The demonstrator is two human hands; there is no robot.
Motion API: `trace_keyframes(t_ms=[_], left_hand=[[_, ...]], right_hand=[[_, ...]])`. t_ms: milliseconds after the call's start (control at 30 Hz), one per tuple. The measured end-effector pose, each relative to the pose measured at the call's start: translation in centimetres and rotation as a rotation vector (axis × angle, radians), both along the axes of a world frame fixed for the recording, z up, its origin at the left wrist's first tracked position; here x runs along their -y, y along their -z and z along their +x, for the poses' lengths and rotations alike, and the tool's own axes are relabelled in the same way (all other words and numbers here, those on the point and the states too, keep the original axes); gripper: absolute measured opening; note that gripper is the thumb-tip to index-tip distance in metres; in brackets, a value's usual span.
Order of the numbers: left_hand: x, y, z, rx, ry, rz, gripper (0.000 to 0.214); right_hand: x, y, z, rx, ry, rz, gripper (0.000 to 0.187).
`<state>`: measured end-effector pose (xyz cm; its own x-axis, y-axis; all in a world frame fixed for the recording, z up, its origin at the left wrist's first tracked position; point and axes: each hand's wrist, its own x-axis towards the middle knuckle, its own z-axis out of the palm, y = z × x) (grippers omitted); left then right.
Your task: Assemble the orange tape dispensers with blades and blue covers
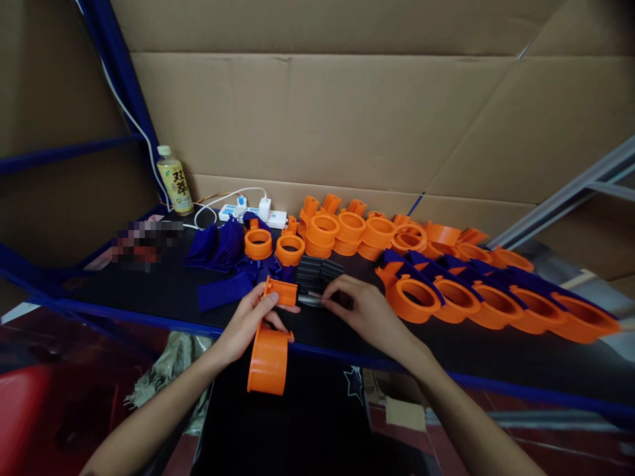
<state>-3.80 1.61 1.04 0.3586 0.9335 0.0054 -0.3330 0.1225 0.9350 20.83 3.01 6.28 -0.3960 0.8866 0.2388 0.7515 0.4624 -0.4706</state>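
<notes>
My left hand (251, 318) is closed around an orange plastic tube piece (270, 350) with a boxy top, held at the front edge of the black table (169, 291). My right hand (360, 307) pinches a small grey metal part (311, 299) beside that piece, just in front of a stack of black ribbed parts (317, 272). The two hands are close together, nearly touching at the orange piece.
A row of orange rings with purple plates (496, 297) runs to the right. More orange rings (347, 228) and purple plates (221, 248) lie behind. A bottle (174, 180) and a white power strip (253, 213) stand at the back, against cardboard walls.
</notes>
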Motion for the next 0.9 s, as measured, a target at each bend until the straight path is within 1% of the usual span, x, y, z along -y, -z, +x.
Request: trace_keyframes(t_ms=[100,167,267,333,433,667,800,900], left_hand=[[-0.1,0.2,0.1,-0.017,0.003,0.017,0.042],[-0.1,0.3,0.1,-0.034,0.004,0.01,0.043],[0.0,0.2,0.0,-0.056,0.022,0.001,0.047],[0.0,0.0,0.0,-0.081,0.033,0.02,0.05],[-0.2,0.0,-0.1,-0.12,0.042,0.051,0.051],[-0.5,0.2,-0.4,-0.174,0.087,0.114,0.041],[-0.5,0.1,-0.5,-0.142,0.088,0.08,0.043],[-0.5,0.0,-0.5,-0.096,0.078,0.031,0.044]], right_hand=[[0.3,-1.1,-0.6,-0.203,-0.032,-0.064,0.018],[0.5,-1.8,-1.3,-0.277,-0.056,-0.081,0.02],[0.5,-2.5,-2.6,-0.277,-0.057,-0.028,0.016],[0.3,-2.6,-3.3,-0.254,-0.061,-0.003,0.013],[-0.1,-2.3,-3.8,-0.219,-0.079,0.002,0.01],[-0.9,-0.9,-4.7,-0.139,-0.101,0.062,0.009],[-1.1,-0.3,-5.4,-0.146,-0.106,0.107,0.013],[-1.1,-0.2,-5.6,-0.158,-0.105,0.12,0.015]])
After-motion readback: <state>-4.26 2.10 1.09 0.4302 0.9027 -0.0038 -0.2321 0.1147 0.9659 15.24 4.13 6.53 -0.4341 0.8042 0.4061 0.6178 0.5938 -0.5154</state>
